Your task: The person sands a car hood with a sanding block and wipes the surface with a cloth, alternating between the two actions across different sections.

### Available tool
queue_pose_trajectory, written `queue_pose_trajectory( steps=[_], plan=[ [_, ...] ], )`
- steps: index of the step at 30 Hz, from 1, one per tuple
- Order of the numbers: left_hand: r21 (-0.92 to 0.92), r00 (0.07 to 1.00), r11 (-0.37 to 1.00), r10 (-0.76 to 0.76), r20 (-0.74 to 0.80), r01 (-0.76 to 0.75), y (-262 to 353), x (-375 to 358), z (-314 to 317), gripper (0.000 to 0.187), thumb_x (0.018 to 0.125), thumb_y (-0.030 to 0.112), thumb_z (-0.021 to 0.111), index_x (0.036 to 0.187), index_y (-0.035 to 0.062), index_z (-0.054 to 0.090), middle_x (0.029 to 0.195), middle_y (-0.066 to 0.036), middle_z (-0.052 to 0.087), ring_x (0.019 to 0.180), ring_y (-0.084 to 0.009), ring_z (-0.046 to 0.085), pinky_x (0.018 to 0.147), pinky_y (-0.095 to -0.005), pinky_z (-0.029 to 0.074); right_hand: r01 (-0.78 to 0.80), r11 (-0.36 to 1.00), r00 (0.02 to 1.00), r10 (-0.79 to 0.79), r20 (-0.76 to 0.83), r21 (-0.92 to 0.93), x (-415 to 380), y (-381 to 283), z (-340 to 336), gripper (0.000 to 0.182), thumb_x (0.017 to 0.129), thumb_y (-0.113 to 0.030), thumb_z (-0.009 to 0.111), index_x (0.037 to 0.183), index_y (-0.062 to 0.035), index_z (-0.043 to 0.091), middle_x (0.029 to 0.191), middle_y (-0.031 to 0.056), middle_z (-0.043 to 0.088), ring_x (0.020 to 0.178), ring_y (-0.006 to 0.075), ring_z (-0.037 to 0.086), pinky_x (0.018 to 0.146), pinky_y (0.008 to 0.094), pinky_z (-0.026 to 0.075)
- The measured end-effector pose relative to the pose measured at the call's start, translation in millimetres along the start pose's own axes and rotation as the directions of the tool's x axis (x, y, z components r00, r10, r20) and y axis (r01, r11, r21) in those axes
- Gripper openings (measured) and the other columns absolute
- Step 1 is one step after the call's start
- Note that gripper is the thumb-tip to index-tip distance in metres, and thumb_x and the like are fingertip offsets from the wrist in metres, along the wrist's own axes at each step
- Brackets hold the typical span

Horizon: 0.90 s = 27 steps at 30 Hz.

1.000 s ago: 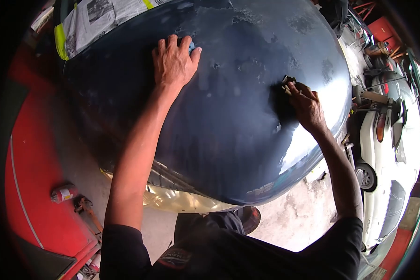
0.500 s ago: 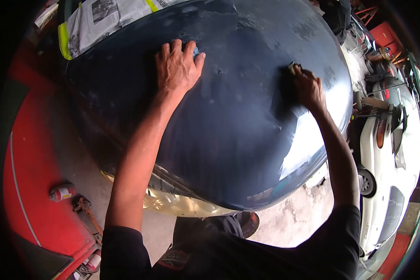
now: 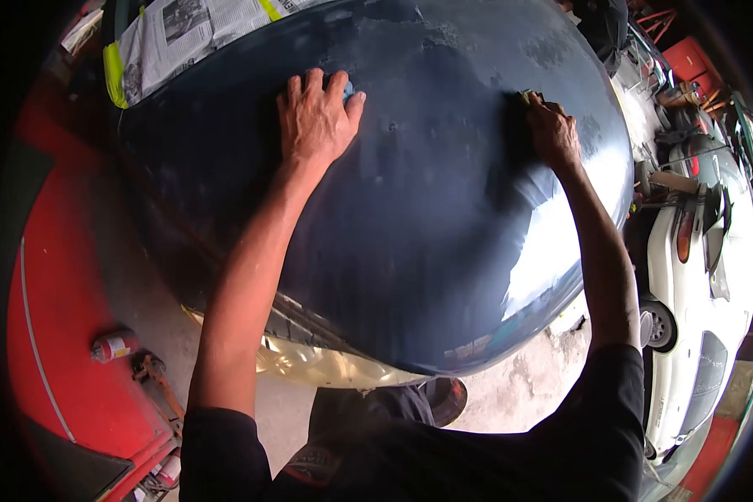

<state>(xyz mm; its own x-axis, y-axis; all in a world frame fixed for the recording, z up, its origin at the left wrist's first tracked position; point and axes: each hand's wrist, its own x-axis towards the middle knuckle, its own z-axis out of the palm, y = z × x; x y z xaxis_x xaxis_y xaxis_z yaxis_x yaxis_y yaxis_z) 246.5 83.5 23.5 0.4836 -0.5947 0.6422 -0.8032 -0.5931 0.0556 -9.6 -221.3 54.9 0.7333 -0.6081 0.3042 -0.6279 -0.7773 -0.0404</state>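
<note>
A dark blue-grey car hood (image 3: 418, 226), wet-looking and glossy with dull patches, spreads out below both arms. On its left half rests my left hand (image 3: 318, 121), fingers curled over a small blue pad (image 3: 348, 90) that peeks out between thumb and index finger. Farther right, my right hand (image 3: 555, 134) grips a small yellowish pad (image 3: 528, 97) against the hood, most of it covered by the fingers. Newspaper (image 3: 180, 42) edged with yellow tape (image 3: 115, 74) lies along the hood's far left edge.
At left stands a red car panel (image 3: 67, 335), with a red-labelled bottle (image 3: 115, 345) beside it. A headlight (image 3: 326, 361) sits under the hood's front edge. A white car (image 3: 678, 335) is parked on the right. A person in dark clothes (image 3: 604, 29) is at upper right.
My right hand has slid slightly up the hood, away from me, with the yellowish pad. My left hand has shifted only a little to the left.
</note>
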Motion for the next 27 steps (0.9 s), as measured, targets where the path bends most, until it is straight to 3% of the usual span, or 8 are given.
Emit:
queue_pose_trajectory(
  steps=[2,3,6,12,18,23,26,27],
  plan=[
    [-0.003,1.000,1.000,0.002,-0.007,-0.002,-1.2,4.0,-1.7,0.038,0.099,0.044,0.069,0.123,0.0154,0.072,0.117,-0.009,0.067,0.107,-0.0345,0.063,0.089,-0.0527,0.054,0.024,1.000,0.998,-0.022,0.064,-0.019,-20.8,10.4,11.1,0.045,0.103,-0.016,0.058,0.148,-0.0195,0.062,0.131,0.0198,0.069,0.110,0.0459,0.068,0.093,0.0559,0.055],
    [0.003,1.000,1.000,0.006,-0.004,-0.006,-2.0,3.8,0.3,0.037,0.099,0.044,0.069,0.123,0.0153,0.072,0.117,-0.009,0.067,0.108,-0.0346,0.063,0.089,-0.0528,0.054,0.288,0.955,0.953,-0.293,-0.073,-0.078,-48.7,18.2,19.7,0.046,0.103,-0.014,0.059,0.148,-0.0153,0.060,0.132,0.0176,0.069,0.119,0.0375,0.067,0.098,0.0520,0.053],
    [0.000,1.000,1.000,0.001,0.017,-0.001,1.0,0.8,0.9,0.037,0.099,0.044,0.069,0.123,0.0150,0.072,0.117,-0.009,0.067,0.108,-0.0349,0.063,0.089,-0.0528,0.054,0.334,0.942,0.938,-0.331,-0.102,0.018,-85.1,5.7,1.8,0.044,0.100,-0.014,0.063,0.144,-0.0103,0.065,0.124,0.0156,0.073,0.124,0.0275,0.065,0.102,0.0462,0.048],
    [-0.028,0.999,1.000,-0.008,0.036,0.009,-0.2,2.2,-2.6,0.036,0.099,0.043,0.068,0.121,0.0150,0.071,0.118,-0.010,0.066,0.108,-0.0344,0.062,0.093,-0.0533,0.053,0.104,0.995,0.993,-0.104,-0.057,-0.012,6.0,37.0,25.9,0.050,0.101,-0.017,0.059,0.150,-0.0096,0.057,0.130,0.0162,0.070,0.110,0.0420,0.066,0.091,0.0573,0.054],
    [-0.001,1.000,1.000,0.001,0.024,-0.001,0.3,2.7,-0.9,0.037,0.099,0.043,0.069,0.123,0.0145,0.072,0.119,-0.009,0.067,0.108,-0.0348,0.063,0.089,-0.0531,0.054,0.410,0.911,0.910,-0.405,-0.082,0.042,-116.7,7.3,-8.6,0.057,0.097,-0.005,0.065,0.153,-0.0125,0.055,0.133,0.0166,0.070,0.125,0.0291,0.065,0.096,0.0488,0.048],
    [-0.019,1.000,1.000,-0.007,0.016,0.007,0.0,3.9,1.1,0.034,0.099,0.044,0.069,0.119,0.0163,0.070,0.117,-0.010,0.064,0.108,-0.0334,0.061,0.092,-0.0533,0.052,0.081,0.996,0.996,-0.079,0.037,-0.044,-0.1,22.4,10.6,0.048,0.103,-0.018,0.060,0.151,-0.0138,0.057,0.135,0.0146,0.069,0.119,0.0367,0.066,0.092,0.0504,0.054],
    [-0.025,1.000,1.000,-0.005,0.029,0.006,-0.2,1.7,-2.7,0.034,0.100,0.044,0.068,0.120,0.0164,0.070,0.117,-0.010,0.065,0.108,-0.0331,0.061,0.092,-0.0525,0.052,0.048,0.997,0.998,-0.046,0.031,-0.058,-25.9,8.7,9.2,0.049,0.102,-0.015,0.060,0.151,-0.0169,0.058,0.136,0.0172,0.068,0.120,0.0370,0.066,0.093,0.0508,0.055],
    [-0.014,1.000,1.000,-0.004,0.021,0.004,0.2,2.3,-1.9,0.034,0.100,0.044,0.068,0.119,0.0164,0.070,0.117,-0.010,0.065,0.108,-0.0330,0.061,0.092,-0.0522,0.052,0.304,0.944,0.949,-0.312,-0.050,-0.127,-52.7,14.3,17.8,0.050,0.101,-0.012,0.062,0.151,-0.0196,0.059,0.138,0.0193,0.067,0.120,0.0367,0.067,0.094,0.0499,0.055]
  ],
)
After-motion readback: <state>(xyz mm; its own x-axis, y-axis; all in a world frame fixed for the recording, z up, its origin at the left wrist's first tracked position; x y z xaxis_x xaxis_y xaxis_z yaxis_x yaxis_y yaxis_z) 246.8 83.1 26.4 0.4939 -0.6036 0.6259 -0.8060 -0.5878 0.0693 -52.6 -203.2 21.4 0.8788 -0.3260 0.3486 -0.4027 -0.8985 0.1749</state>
